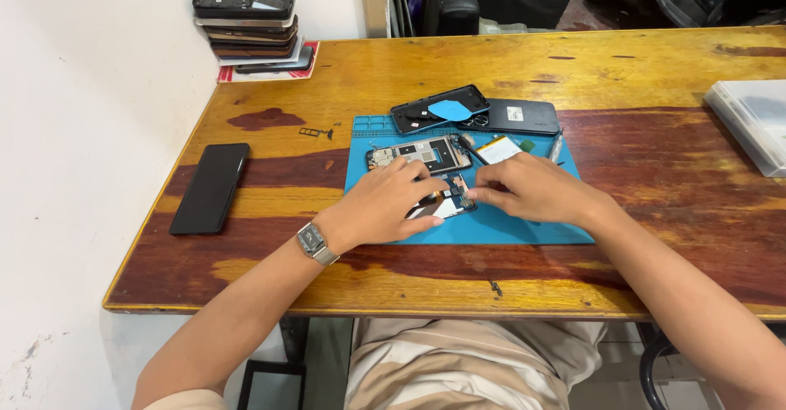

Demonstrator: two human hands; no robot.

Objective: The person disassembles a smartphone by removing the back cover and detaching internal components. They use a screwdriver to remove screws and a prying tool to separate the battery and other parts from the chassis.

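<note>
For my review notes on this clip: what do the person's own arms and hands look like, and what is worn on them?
Both forearms are bare, with no gloves on the left hand or right hand. A silver-grey metal-band wristwatch with a squarish face sits on the left wrist. No rings are discernible.

black phone screen-up at table's left, white label on dark back cover

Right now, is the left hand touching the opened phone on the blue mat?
Touching. The head view shows the left hand lying over the opened phone on the blue mat, its fingers pressed on the phone's near end.
</note>
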